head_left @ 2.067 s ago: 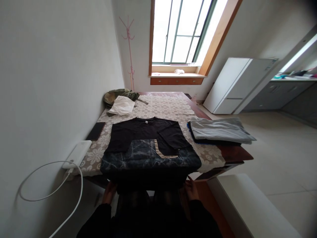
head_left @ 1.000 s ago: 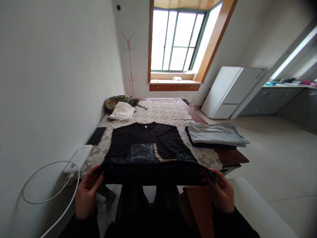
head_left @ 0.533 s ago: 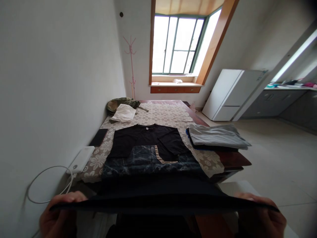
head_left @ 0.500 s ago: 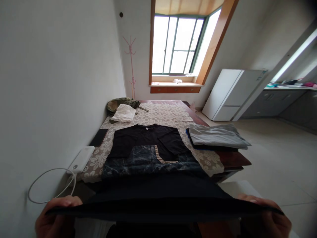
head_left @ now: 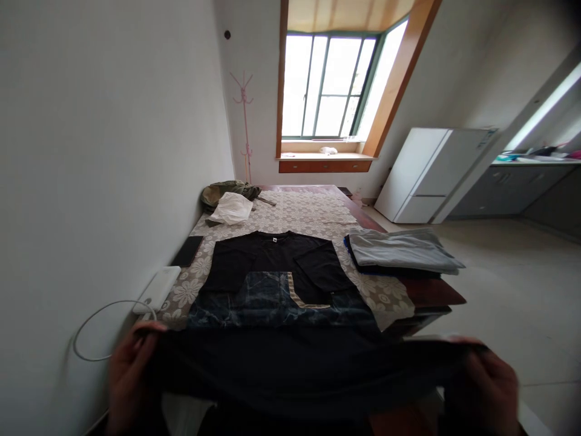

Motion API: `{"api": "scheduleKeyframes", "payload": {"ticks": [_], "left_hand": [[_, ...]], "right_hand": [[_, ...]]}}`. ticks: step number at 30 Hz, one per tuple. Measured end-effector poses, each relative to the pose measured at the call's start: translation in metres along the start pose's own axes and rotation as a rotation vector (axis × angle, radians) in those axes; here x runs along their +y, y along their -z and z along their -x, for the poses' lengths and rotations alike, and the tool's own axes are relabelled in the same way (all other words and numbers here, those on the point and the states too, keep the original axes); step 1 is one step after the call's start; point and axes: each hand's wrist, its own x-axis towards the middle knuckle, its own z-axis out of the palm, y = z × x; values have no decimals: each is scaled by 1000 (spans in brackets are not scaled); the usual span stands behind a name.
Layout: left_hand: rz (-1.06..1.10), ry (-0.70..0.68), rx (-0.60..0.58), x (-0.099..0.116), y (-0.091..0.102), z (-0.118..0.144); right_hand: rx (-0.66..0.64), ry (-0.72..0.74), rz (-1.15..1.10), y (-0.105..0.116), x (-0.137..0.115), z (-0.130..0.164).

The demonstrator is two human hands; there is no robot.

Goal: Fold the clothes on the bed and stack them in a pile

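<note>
A black T-shirt (head_left: 272, 260) with a dark marbled panel and a tan trim strip lies front up on the table, collar away from me. Its lower hem is lifted off the near edge and stretched between my two hands. My left hand (head_left: 131, 363) pinches the hem's left corner, close to the white cable. On the other side my right hand (head_left: 492, 375) grips the right corner, out past the table edge. Both hands are dim and a little blurred. The raised cloth hides the near end of the table.
A folded stack of clothes, grey on top (head_left: 403, 249), lies at the table's right edge. Along the left wall are a white power strip (head_left: 157, 289) with a looped cable, a dark flat object (head_left: 188, 251), a white bag (head_left: 231, 209) and a green backpack (head_left: 227, 192). A patterned tablecloth (head_left: 308, 206) covers the table.
Both hands have risen and come nearer together, bringing the hem up and away from me. The stretched cloth now sags between them. The view has shifted slightly.
</note>
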Motion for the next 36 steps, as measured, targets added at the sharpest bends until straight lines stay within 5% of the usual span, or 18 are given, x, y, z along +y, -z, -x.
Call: {"api": "scheduleKeyframes", "payload": {"ticks": [2, 5, 11, 16, 20, 27, 36], "left_hand": [[-72, 36, -152, 2, -34, -21], [-235, -75, -127, -14, -75, -64], [-333, -222, -163, -43, -118, -182], [-688, -190, -239, -57, -163, -257], [-750, -151, -295, -77, -188, -280], [-818, -165, -336, -96, -202, -305], [-960, -151, -316, -107, -214, -299]], "right_hand": [[-76, -47, 45, -28, 13, -24], [-174, -17, 126, -77, 27, -67], [-276, 45, 88, -166, 40, -173], [-422, 62, 577, -226, 69, -239], [-435, 49, 789, -253, 95, -254], [-436, 35, 1050, -275, 121, -266], [-449, -21, 1268, -288, 134, -254]]}}
